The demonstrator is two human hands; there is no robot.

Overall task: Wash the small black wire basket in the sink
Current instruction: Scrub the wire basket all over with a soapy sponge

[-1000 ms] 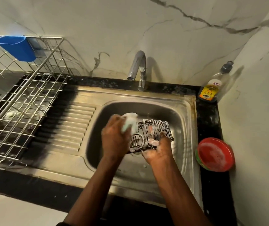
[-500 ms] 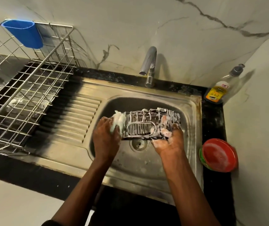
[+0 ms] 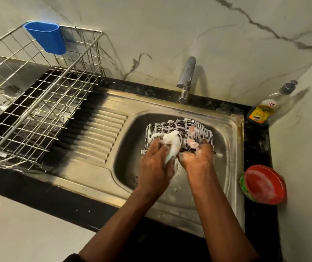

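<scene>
The small black wire basket (image 3: 177, 127), covered in white suds, is held above the steel sink bowl (image 3: 128, 140). My right hand (image 3: 198, 156) grips the basket's near right side, fingers curled through the wires. My left hand (image 3: 155, 163) holds a soapy pale sponge (image 3: 172, 142) and presses it against the basket's near face. Foam covers both hands. The basket's underside is hidden.
A tap (image 3: 186, 80) stands behind the bowl, no water running. A large metal dish rack (image 3: 38, 110) with a blue plastic cup (image 3: 47, 39) sits left of the ribbed drainboard (image 3: 98, 137). A soap bottle (image 3: 266, 110) and a red dish (image 3: 262, 184) are at the right.
My left hand has moved the sponge from the basket's left end onto the middle of its near face. My right hand keeps hold of the right side.
</scene>
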